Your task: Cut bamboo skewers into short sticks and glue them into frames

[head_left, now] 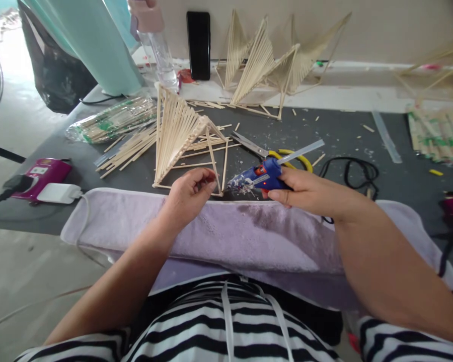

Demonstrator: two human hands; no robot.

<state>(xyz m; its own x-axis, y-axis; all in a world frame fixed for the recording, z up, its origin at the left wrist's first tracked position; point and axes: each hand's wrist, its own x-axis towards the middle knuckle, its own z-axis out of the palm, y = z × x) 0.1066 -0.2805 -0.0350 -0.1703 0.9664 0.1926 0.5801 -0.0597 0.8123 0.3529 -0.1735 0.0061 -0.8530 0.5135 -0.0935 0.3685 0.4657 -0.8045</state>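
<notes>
In my right hand (305, 191) is a blue hot glue gun (266, 175), gripped by the handle, with a clear glue stick (302, 153) out of its back and a red light lit. Its nozzle, crusted with glue and scraps, points left at the lower right corner of a wooden stick model (179, 130). The model stands on the dark table, its close-set sticks forming a twisted surface. My left hand (191, 195) is closed in a pinch at the model's lower front sticks; the fingers partly hide what they grip.
Scissors (251, 144) with yellow handles lie behind the glue gun. Loose sticks (130, 151) and a bagged bundle (113, 120) are at left, near a purple power socket (47, 177). More stick models (256, 60), a phone (198, 45) and a bottle (156, 50) stand behind. A lilac cloth (211, 231) covers the front edge.
</notes>
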